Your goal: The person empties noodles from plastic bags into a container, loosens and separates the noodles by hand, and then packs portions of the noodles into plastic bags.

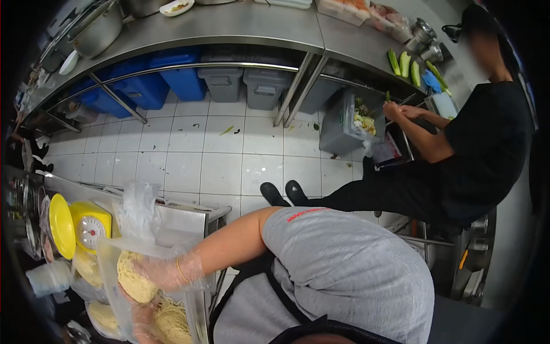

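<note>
My right hand [163, 274], in a clear plastic glove with a yellow band at the wrist, is closed on a bundle of pale yellow noodles [134, 279]. From below, my left hand [144, 316] cups the same bundle; part of its fingers is hidden. Both hands are over a translucent plastic tub [109, 252]. More loose noodles [172, 321] lie in this tub, beside my left hand. Just beyond the tub are bagged noodle portions [89, 268] and a yellow dial scale [91, 226] with a yellow pan [61, 225].
A clear plastic bag [140, 209] lies on the steel table [183, 221]. Across the tiled floor [217, 149] runs a long steel counter [229, 26] with blue bins [177, 74] below. At right, a co-worker [487, 137] handles something green over a grey bin [344, 129].
</note>
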{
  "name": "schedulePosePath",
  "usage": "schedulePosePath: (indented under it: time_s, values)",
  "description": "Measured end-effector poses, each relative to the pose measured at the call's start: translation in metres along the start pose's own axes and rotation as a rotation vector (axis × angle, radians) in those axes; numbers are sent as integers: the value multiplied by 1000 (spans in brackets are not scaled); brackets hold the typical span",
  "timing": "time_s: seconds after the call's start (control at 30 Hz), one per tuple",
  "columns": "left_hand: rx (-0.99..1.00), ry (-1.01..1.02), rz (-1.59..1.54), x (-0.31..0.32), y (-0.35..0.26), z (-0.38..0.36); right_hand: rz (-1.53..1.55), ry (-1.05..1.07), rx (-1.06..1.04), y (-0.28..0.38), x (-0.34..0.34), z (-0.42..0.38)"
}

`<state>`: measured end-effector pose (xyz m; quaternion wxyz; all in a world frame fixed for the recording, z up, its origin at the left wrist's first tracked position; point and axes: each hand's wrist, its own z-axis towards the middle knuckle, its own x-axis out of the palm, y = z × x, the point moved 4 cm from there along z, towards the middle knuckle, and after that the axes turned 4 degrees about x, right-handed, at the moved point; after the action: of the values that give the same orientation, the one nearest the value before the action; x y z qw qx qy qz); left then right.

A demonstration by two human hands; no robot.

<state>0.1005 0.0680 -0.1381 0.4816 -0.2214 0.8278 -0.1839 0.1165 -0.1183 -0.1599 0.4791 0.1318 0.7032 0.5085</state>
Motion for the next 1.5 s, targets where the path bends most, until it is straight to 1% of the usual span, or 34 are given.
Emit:
schedulePosePath:
  time_s: [0.03, 0.07, 0.13, 0.17, 0.2, 0.27, 0.33, 0.37, 0.43, 0.47, 0.5, 0.53, 0.6, 0.67, 0.73, 0.77, 0.8, 0.87, 0.9, 0.93, 0.97, 1.0, 1.03, 1.07, 1.1, 1.13, 1.17, 1.23, 1.3, 1.33, 1.37, 1.4, 1.43, 1.5]
  values:
    - [-24, 15, 36, 1, -3, 4, 7, -99, -57, 0, -4, 0]
    - [-45, 25, 68, 0, -4, 7, 23, -105, -56, -3, -3, 5]
    - [-67, 42, 115, -1, -6, 11, -327, 108, -78, 13, -19, -3]
    - [-69, 51, 129, -1, -6, 12, -321, 101, -71, 8, -26, -4]
    - [-70, 61, 141, -1, -7, 13, -94, 105, -52, 5, -31, -5]
    - [-58, 94, 164, -2, -5, 15, 128, 105, -36, 3, -32, -3]
    - [-31, 127, 190, -3, -2, 14, 62, -40, -175, 2, -33, -2]
    - [-7, 146, 207, -4, -1, 14, 35, -46, -172, 0, -36, -2]
    - [32, 148, 256, -7, -2, 8, -39, -8, -82, 0, -38, -2]
    - [-34, 87, 325, -13, 1, 2, -60, -11, -82, 4, -39, -2]
    - [-19, 79, 311, -15, 15, 6, -108, -8, -70, 6, -42, -3]
    - [11, 190, 370, -11, 23, 18, -154, -5, -56, 7, -43, -4]
    - [54, 290, 427, -10, 31, 22, -123, 40, -45, 6, -44, 1]
    - [66, 189, 265, -17, -4, 1, -66, 79, -42, 9, -43, 2]
    - [88, 130, 241, -13, 15, 19, -79, 165, 41, 9, -46, 1]
    - [88, 94, 226, -12, 27, 22, -86, 169, 28, -1, -41, 9]
    - [87, 59, 212, -12, 27, 19, 191, 191, -199, -11, -30, 23]
    - [159, 187, -593, -9, -14, -9, 481, 235, -468, 7, -21, 32]
    - [175, 149, -587, -12, -18, -3, 385, 152, -208, 5, -34, 26]
    - [319, 34, -485, -8, -16, 6, 311, 56, 60, 0, -37, 15]
    - [450, -70, -367, -7, -11, 5, 335, 51, 37, 12, -33, 5]
    - [448, -82, -344, -5, -6, 3, 211, -26, 7, 24, -37, -1]
    - [406, -120, -401, -1, -3, 1, 74, -101, -19, 35, -47, -4]
    - [360, -154, -465, 4, 1, 0, 70, -101, -33, 47, -50, -7]
    - [357, -165, -462, 8, 2, 2, -136, -199, -40, 61, -52, -11]
    - [334, -125, -359, 12, 1, 4, -338, -296, -48, 74, -53, -13]
    - [294, -81, -257, 16, 5, 2, -322, -280, -58, 83, -51, -11]
    - [155, 189, -462, 24, -5, -9, -520, -291, -303, 106, -47, -2]
    - [117, 234, -695, 24, -16, -21, -590, -118, -139, 108, -38, 14]
    - [171, 162, -564, 22, -1, -10, -525, -217, -244, 109, -39, 12]
    - [163, 195, -710, 14, -21, -26, -418, -186, -235, 102, -41, 14]
    - [255, 74, -959, 7, -39, -45, -349, -151, -222, 95, -45, 17]
    - [442, -250, -633, -3, -41, -44, -286, -123, -202, 95, -47, 14]
    - [721, -456, -160, -7, -41, -42, -322, -105, -213, 101, -56, -6]
